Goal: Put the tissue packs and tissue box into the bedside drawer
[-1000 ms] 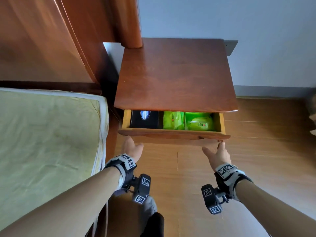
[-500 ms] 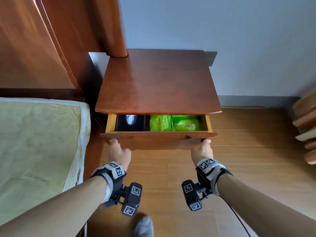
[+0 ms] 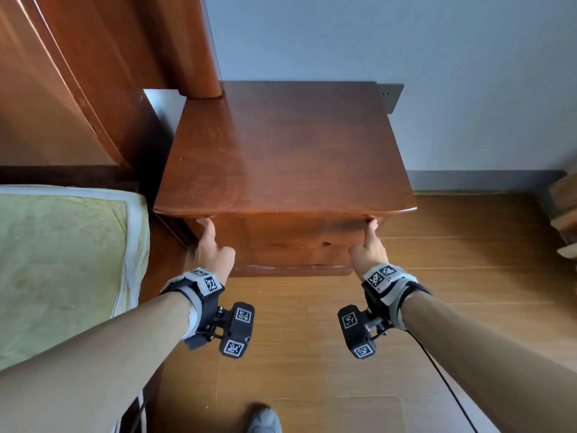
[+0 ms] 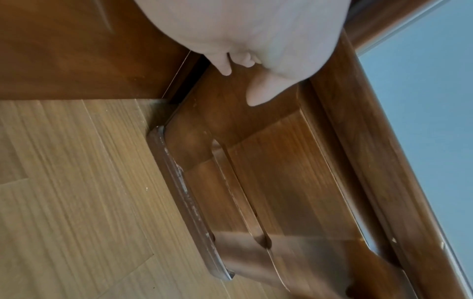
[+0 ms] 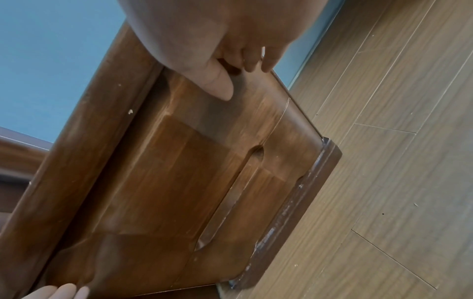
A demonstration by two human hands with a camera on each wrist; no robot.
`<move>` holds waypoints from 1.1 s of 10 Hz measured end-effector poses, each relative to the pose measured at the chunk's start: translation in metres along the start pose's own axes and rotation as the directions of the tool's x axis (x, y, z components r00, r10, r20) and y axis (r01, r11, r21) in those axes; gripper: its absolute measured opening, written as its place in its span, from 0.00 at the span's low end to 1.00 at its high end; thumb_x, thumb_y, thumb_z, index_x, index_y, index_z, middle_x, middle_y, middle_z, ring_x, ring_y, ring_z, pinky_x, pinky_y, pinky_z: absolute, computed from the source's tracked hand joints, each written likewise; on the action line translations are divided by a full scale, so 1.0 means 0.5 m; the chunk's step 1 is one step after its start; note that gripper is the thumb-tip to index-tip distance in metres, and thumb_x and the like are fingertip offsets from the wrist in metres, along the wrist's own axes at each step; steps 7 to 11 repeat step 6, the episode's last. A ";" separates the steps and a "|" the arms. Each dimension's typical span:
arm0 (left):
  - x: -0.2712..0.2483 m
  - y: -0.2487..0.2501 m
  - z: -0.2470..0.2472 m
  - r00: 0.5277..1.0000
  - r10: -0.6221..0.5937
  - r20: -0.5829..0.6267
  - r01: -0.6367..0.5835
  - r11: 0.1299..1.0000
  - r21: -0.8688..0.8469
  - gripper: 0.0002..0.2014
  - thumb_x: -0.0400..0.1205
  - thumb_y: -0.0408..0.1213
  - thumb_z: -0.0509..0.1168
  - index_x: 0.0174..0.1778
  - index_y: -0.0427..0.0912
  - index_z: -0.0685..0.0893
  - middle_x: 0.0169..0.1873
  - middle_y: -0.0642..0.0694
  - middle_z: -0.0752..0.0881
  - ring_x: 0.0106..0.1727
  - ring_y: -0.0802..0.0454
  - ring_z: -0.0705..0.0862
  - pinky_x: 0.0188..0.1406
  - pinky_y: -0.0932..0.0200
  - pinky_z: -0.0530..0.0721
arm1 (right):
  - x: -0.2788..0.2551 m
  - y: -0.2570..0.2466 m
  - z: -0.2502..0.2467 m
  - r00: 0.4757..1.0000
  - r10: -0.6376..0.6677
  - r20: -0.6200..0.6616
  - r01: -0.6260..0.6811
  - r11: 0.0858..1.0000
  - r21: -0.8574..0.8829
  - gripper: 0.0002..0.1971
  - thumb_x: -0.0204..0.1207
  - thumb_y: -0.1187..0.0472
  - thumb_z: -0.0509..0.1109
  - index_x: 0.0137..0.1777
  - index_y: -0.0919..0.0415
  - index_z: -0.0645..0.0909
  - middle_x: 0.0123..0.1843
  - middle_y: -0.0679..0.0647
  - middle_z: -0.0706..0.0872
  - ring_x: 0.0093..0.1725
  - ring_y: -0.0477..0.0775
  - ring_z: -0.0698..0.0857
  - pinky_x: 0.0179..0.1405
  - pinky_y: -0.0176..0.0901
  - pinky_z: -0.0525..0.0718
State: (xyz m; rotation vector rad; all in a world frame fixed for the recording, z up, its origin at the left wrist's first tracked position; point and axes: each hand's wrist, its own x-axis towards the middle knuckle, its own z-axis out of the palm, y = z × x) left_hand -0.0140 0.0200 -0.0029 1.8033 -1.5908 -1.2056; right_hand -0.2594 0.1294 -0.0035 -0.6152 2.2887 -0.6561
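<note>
The bedside table has its top drawer pushed flush under the tabletop. The tissue packs and tissue box are hidden inside it. My left hand presses its fingers against the drawer front at the upper left corner. My right hand presses against the upper right corner. In the left wrist view the left hand touches the drawer front with nothing held. In the right wrist view the right hand rests its fingertips on the same drawer front.
A mattress lies to the left, under a tall wooden headboard. Wooden floor spreads in front of the table, with my shoe on it. A wall socket sits behind the table. Wooden pieces stand at the right edge.
Both hands pushed the drawer in. It went from partly open, showing the black box and green packs, to fully closed, and my fingers moved up to its top corners.
</note>
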 end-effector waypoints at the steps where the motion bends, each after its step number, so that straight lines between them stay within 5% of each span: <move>1: 0.006 0.002 -0.017 0.997 -0.039 0.067 0.035 0.997 0.062 0.43 0.77 0.23 0.60 0.86 0.49 0.48 0.83 0.43 0.64 0.59 0.51 0.82 0.53 0.63 0.72 | 0.000 -0.005 -0.011 0.999 0.001 0.032 -0.002 1.000 0.016 0.44 0.73 0.69 0.56 0.85 0.46 0.40 0.81 0.61 0.68 0.69 0.66 0.76 0.56 0.46 0.73; 2: 0.003 0.007 -0.036 0.981 -0.027 0.193 0.005 0.993 0.114 0.45 0.77 0.24 0.61 0.86 0.51 0.45 0.82 0.42 0.63 0.50 0.57 0.80 0.48 0.61 0.77 | -0.013 0.000 -0.028 0.997 -0.004 0.080 -0.001 0.998 0.060 0.45 0.70 0.70 0.56 0.84 0.40 0.44 0.80 0.58 0.70 0.59 0.59 0.80 0.48 0.47 0.80; 3: -0.032 0.030 -0.053 0.960 -0.055 0.274 0.031 0.995 0.093 0.46 0.76 0.27 0.64 0.86 0.49 0.46 0.85 0.43 0.56 0.83 0.43 0.61 0.79 0.44 0.63 | -0.049 0.005 -0.045 0.991 -0.026 0.134 0.018 0.998 0.060 0.43 0.73 0.69 0.57 0.85 0.42 0.46 0.83 0.56 0.65 0.61 0.55 0.79 0.40 0.38 0.78; 4: -0.097 0.071 -0.065 0.968 -0.039 0.249 0.029 0.999 0.045 0.38 0.77 0.32 0.66 0.84 0.42 0.60 0.82 0.42 0.64 0.82 0.44 0.64 0.80 0.44 0.63 | -0.114 -0.008 -0.074 0.988 -0.024 0.150 0.010 0.995 0.094 0.39 0.76 0.63 0.59 0.85 0.47 0.48 0.84 0.55 0.63 0.77 0.58 0.70 0.66 0.47 0.75; 5: -0.165 0.134 -0.092 0.981 0.064 0.180 -0.068 0.998 0.016 0.22 0.80 0.32 0.63 0.71 0.33 0.79 0.72 0.40 0.79 0.73 0.42 0.75 0.72 0.53 0.68 | -0.179 -0.031 -0.120 0.984 -0.077 0.160 0.042 0.976 0.212 0.36 0.78 0.52 0.59 0.85 0.48 0.51 0.85 0.52 0.61 0.82 0.56 0.63 0.80 0.57 0.63; 6: -0.231 0.210 -0.152 0.986 0.072 0.148 -0.064 0.996 -0.060 0.17 0.79 0.39 0.61 0.60 0.33 0.84 0.60 0.38 0.83 0.65 0.43 0.78 0.68 0.52 0.71 | -0.244 -0.072 -0.182 0.985 -0.094 0.147 0.041 0.942 0.332 0.32 0.82 0.48 0.58 0.85 0.50 0.54 0.85 0.49 0.60 0.84 0.53 0.60 0.82 0.56 0.58; 11: -0.231 0.210 -0.152 0.986 0.072 0.148 -0.064 0.996 -0.060 0.17 0.79 0.39 0.61 0.60 0.33 0.84 0.60 0.38 0.83 0.65 0.43 0.78 0.68 0.52 0.71 | -0.244 -0.072 -0.182 0.985 -0.094 0.147 0.041 0.942 0.332 0.32 0.82 0.48 0.58 0.85 0.50 0.54 0.85 0.49 0.60 0.84 0.53 0.60 0.82 0.56 0.58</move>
